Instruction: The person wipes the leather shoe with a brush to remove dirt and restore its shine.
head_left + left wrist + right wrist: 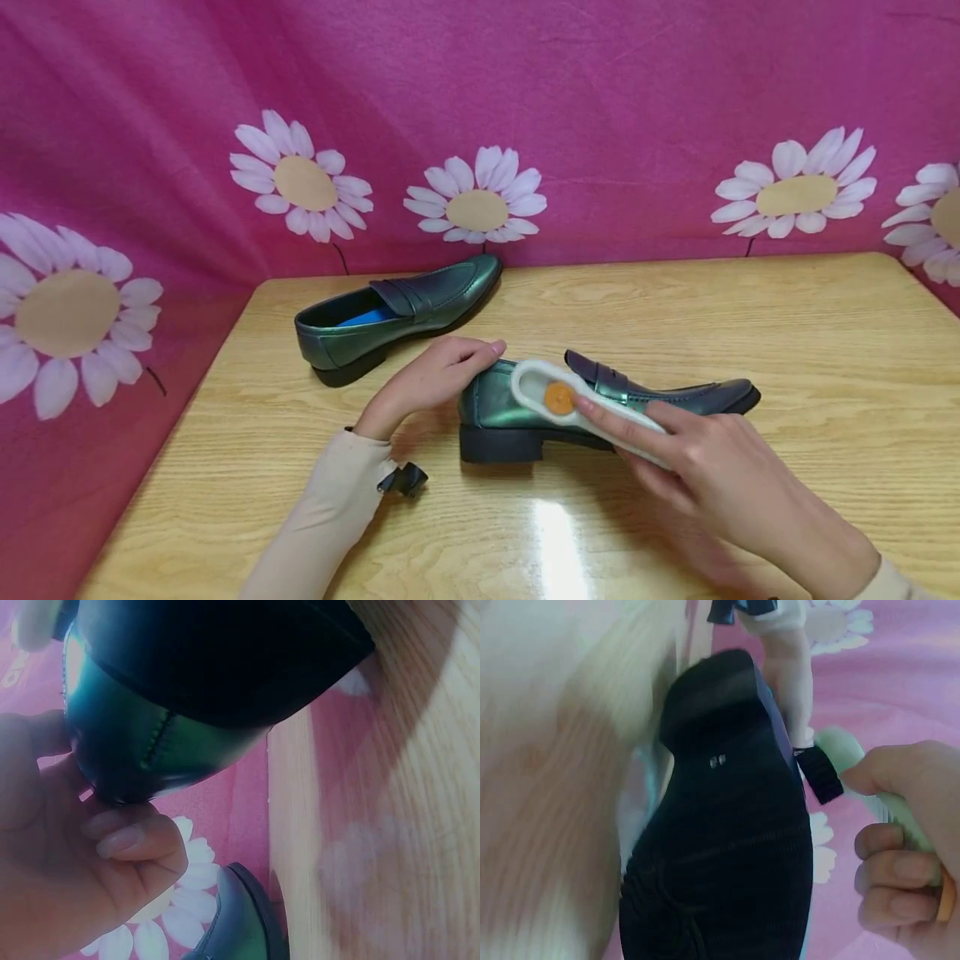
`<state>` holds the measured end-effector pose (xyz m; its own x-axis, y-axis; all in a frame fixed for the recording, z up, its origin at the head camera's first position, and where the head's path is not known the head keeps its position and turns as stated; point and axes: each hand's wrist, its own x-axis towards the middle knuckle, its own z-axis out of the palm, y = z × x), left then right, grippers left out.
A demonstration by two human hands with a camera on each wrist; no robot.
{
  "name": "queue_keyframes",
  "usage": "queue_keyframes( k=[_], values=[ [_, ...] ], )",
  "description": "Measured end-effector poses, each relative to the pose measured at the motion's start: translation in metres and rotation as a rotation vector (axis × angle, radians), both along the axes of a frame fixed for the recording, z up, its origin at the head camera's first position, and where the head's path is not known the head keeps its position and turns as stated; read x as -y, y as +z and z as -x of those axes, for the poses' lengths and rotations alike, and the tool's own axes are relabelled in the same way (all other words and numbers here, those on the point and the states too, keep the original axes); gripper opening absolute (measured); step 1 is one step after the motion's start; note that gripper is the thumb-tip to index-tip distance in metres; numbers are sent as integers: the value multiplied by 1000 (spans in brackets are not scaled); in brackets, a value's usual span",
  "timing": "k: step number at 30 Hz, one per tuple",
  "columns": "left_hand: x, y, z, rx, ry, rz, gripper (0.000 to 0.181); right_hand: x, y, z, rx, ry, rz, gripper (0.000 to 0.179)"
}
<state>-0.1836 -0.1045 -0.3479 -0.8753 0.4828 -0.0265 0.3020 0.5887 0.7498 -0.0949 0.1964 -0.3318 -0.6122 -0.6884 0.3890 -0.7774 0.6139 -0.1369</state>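
A shiny dark green loafer (495, 404) is held above the wooden table, toe to the right. My left hand (435, 379) grips its back rim; in the left wrist view, fingers curl at the loafer's heel end (202, 742). My right hand (720, 471) grips a pale-handled brush (534, 385) with an orange spot on top, the index finger stretched along it. In the right wrist view the brush's black bristles (821, 776) are against the loafer's side near the heel, and the dark sole (727, 817) faces that camera.
A matching loafer (450, 292) with a blue insole stands at the back left of the wooden table (750, 308). Behind it hangs a pink cloth (615, 100) printed with white daisies. A black clip-like piece (403, 481) sits at the left wrist.
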Motion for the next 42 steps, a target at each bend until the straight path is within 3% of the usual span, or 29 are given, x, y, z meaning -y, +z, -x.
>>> queue_keyframes(
  k=[3, 7, 15, 21, 27, 34, 39, 42],
  values=[
    [0, 1, 0, 1, 0, 4, 41, -3, 1, 2, -5, -24, 8, 54],
    [1, 1, -1, 2, -1, 8, 40, -6, 2, 1, 61, 19, -20, 72],
    [0, 3, 0, -5, -1, 24, 43, -11, 1, 5, 6, 19, 27, 52],
    [-1, 3, 2, -12, 7, 43, 43, -10, 0, 3, 70, 64, -13, 60],
    [-4, 2, 2, 13, 36, 61, 43, -13, -1, 5, 8, -29, 13, 68],
    [-2, 2, 0, 10, 48, 77, 43, -11, -2, 4, 74, 13, -1, 65],
    [-2, 2, 0, 17, 63, 103, 44, -13, -2, 7, -40, -101, 19, 59],
    [-2, 2, 1, 16, 64, 109, 44, -13, -1, 8, -47, -153, 22, 61]
  ],
)
